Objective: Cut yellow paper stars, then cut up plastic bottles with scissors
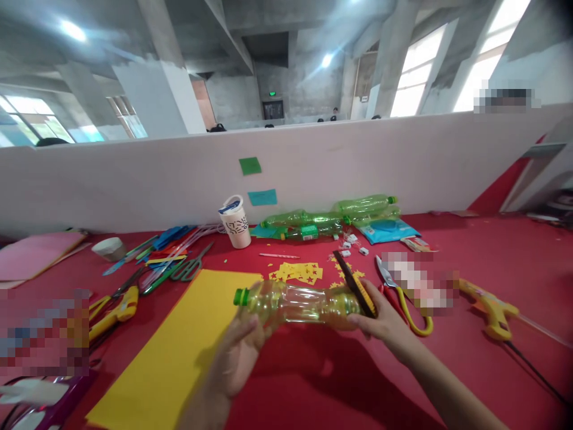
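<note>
My left hand (237, 352) is closed around the neck end of a clear yellow-green plastic bottle (304, 303) with a green cap. The bottle lies level in the air, cap to the left. In my right hand (385, 319) is a utility knife (353, 282) with a dark blade end and a yellow grip, slanting up to the left across the bottle's base end. Whether the blade touches the plastic, I cannot tell. Beneath and left of the bottle is a yellow paper sheet (179, 340); behind it lie yellow star-punched scraps (298, 272).
Scissors (405, 298) and a yellow glue gun (490, 307) lie to the right. Several green bottles (308, 218) and a white cup (236, 224) stand or lie by the white partition (134, 185). On the left are another yellow glue gun (120, 310) and green-handled scissors (188, 269).
</note>
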Available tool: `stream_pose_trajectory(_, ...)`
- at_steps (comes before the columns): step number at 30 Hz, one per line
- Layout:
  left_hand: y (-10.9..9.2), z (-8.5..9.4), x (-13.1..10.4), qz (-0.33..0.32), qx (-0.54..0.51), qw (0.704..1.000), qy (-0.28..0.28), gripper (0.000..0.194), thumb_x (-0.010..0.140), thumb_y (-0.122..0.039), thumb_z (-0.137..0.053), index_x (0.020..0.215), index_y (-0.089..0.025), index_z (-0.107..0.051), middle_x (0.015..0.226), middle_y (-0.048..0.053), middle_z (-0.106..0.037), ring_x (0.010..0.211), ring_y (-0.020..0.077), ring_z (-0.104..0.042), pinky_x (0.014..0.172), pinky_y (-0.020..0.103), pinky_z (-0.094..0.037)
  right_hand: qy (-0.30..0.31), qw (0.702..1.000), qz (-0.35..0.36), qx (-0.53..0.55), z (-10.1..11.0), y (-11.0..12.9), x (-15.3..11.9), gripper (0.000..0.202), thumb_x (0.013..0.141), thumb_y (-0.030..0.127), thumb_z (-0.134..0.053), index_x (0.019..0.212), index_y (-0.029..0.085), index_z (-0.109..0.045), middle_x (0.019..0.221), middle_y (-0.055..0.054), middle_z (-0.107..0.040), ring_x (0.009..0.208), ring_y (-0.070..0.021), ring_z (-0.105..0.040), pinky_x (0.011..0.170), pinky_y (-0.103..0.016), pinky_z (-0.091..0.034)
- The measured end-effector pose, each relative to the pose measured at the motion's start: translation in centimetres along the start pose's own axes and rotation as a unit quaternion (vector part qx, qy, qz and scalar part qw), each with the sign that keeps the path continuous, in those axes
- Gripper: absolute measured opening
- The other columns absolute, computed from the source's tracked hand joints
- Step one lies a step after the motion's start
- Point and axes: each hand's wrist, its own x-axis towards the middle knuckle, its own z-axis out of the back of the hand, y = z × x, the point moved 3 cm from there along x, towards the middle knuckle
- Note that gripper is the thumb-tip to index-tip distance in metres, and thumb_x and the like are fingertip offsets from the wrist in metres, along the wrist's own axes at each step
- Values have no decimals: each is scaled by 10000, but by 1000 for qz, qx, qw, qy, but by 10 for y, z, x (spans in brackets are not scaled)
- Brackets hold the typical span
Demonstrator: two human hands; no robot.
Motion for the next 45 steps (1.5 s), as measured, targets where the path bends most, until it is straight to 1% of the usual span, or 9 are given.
stream_pose_trajectory(6, -30, 40, -19, 81, 315, 945, 28, 508, 682, -374, -682, 1155, -261, -534, 1235, 57, -549, 1175, 272, -464, 959, 364, -386, 51, 997, -37, -44, 13, -11, -2, 722, 660, 363, -724, 1292, 209, -411, 956, -50, -625, 715, -187, -580, 605, -281, -471)
stream_pose_trajectory(10, -28, 46, -9, 83, 483, 869, 68, 326, 850, -446, -436, 1045, -223, -574, 1054, 68, -623, 993, 226, -571, 880, 361, -439, 77, 995, -60, -1, 4, -19, -2, 758, 650, 379, -730, 1299, 190, -388, 885, -24, -611, 645, -157, -545, 536, -243, -425)
stream_pose_trajectory(16, -1, 56, 59, -124, 811, 568, 70, 558, 811, -434, -489, 1316, -207, -425, 1343, 138, -437, 1241, 304, -372, 1026, 474, -277, 88, 988, -43, 120, 5, -25, 1, 605, 696, 364, -690, 1221, 187, -444, 633, 55, -514, 441, -69, -366, 416, -193, -314)
stream_pose_trajectory(20, 25, 68, 110, -157, 861, 480, 63, 736, 797, -613, -391, 1389, -184, -316, 1434, 167, -326, 1314, 335, -268, 1061, 523, -173, 55, 989, -61, 126, 10, -32, 2, 680, 686, 360, -692, 1284, 204, -409, 642, 41, -533, 454, -84, -387, 421, -200, -328)
stream_pose_trajectory(26, 46, 67, 174, -204, 865, 457, 18, 782, 809, -635, -325, 1418, -152, -237, 1482, 161, -228, 1360, 316, -172, 1079, 524, -105, 46, 986, -69, 143, 8, -31, 9, 683, 621, 372, -725, 1231, 201, -472, 830, -19, -613, 620, -149, -526, 490, -216, -384)
stream_pose_trajectory(31, 34, 49, 201, -222, 855, 466, -54, 666, 859, -532, -329, 1362, -96, -351, 1432, 195, -321, 1334, 321, -239, 1078, 517, -118, 51, 990, -63, 119, 6, -31, 11, 671, 606, 391, -722, 1206, 185, -500, 845, -31, -616, 621, -161, -534, 488, -224, -384)
stream_pose_trajectory(38, 10, 60, 106, -206, 845, 493, 11, 509, 850, -334, -404, 1329, -164, -391, 1409, 148, -357, 1305, 285, -295, 1074, 453, -200, 23, 989, -91, 115, 12, -37, 7, 690, 603, 407, -719, 1221, 222, -476, 735, 8, -588, 535, -145, -492, 458, -229, -363)
stream_pose_trajectory(41, 12, 87, 65, -152, 860, 484, -62, 495, 847, -356, -406, 1281, -122, -450, 1386, 207, -373, 1268, 338, -345, 1051, 522, -195, 26, 988, -81, 129, 10, -35, 5, 647, 619, 400, -720, 1194, 215, -488, 660, 28, -559, 482, -119, -448, 434, -214, -328)
stream_pose_trajectory(45, 11, 102, 57, -124, 860, 479, -125, 481, 883, -340, -335, 1287, -97, -431, 1362, 225, -395, 1263, 330, -355, 1046, 538, -186, 42, 989, -70, 120, 2, -34, 2, 635, 655, 393, -705, 1211, 199, -466, 642, 38, -560, 450, -97, -433, 417, -203, -325)
